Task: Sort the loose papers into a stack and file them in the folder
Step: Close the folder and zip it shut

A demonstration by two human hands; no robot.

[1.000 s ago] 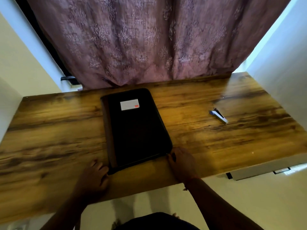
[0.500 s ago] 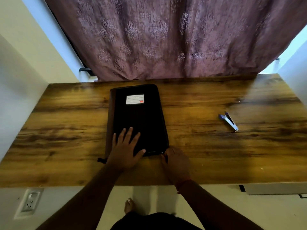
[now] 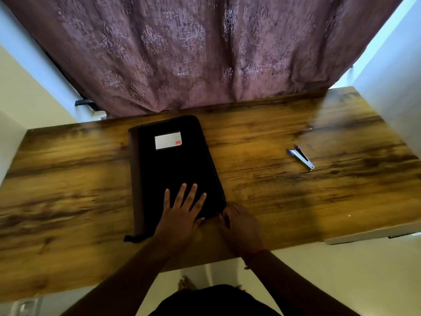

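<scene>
Wooden desk (image 3: 273,190) against a curtain (image 3: 182,53): black zip folder (image 3: 173,169) lies closed mid-desk. Left hand (image 3: 180,215) presses flat on it as anchor; right hand (image 3: 239,224) pinches the corner zipper, probably to open. No papers visible.

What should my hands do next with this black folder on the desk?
Probably draw the zip along the edge: the black zippered folder lies closed, the left hand presses flat on it, and the right hand pinches at its near right corner.
</scene>
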